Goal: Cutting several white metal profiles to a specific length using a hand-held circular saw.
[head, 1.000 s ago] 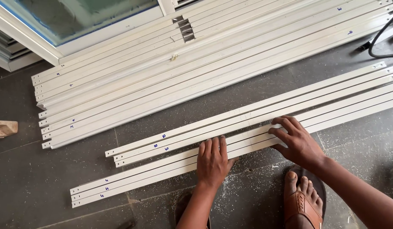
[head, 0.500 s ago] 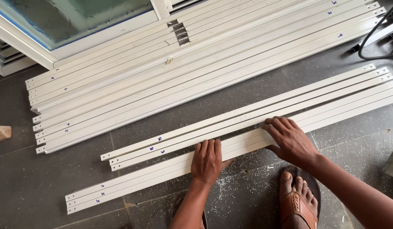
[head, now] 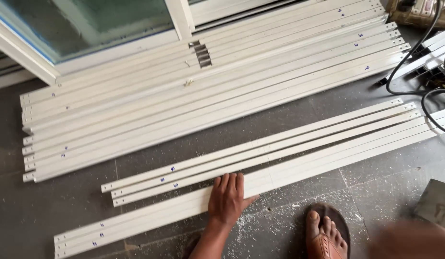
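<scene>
Our left hand (head: 227,199) lies flat, fingers (head: 226,184) together and extended, pressing on the near bundle of white strips (head: 150,220) on the grey floor (head: 299,115), just below the three-strip set (head: 251,153); the right hand (head: 409,240) is only a blur at the lower right edge, so we cannot tell its finger state. Risk as we judge it: the strips are loose and only pinned at one spot, so a push could fan them out of line or slide them on the dusty floor. The sandalled foot (head: 325,235) sits near the strip edge and the black cable (head: 414,57) loops over the far ends, so either could snag.
</scene>
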